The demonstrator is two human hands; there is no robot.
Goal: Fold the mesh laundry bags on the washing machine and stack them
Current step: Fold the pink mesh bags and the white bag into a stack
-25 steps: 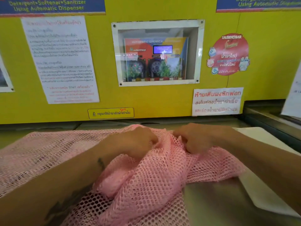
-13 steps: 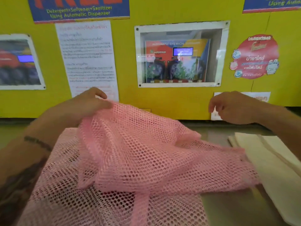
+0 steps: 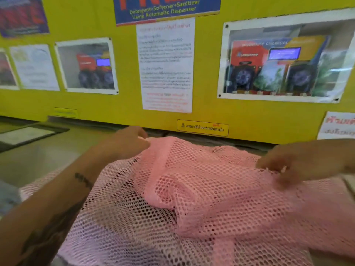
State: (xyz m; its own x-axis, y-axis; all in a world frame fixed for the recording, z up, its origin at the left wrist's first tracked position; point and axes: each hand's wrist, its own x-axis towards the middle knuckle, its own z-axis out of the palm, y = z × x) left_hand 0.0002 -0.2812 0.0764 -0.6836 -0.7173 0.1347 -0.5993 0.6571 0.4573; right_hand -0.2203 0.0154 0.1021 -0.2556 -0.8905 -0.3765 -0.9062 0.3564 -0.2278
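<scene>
A pink mesh laundry bag lies bunched and doubled over on the washing machine top. Under it spreads a paler pink mesh layer that reaches the near edge. My left hand pinches the bag's far left corner close to the yellow wall. My right hand rests on the bag's right side with the fingers curled into the mesh; a ring shows on one finger. The picture is blurred, so the right hand's grip is hard to read.
A yellow wall with posters and a framed dispenser window stands right behind the bags. The grey machine top extends left, with a dark-framed lid at the far left. A pale folded edge shows at the right border.
The camera has swung to the left. Both hands have come down: the left lowers the lifted corner toward the back of the machine top, and the right, which was in the air, now lies on the mesh.
</scene>
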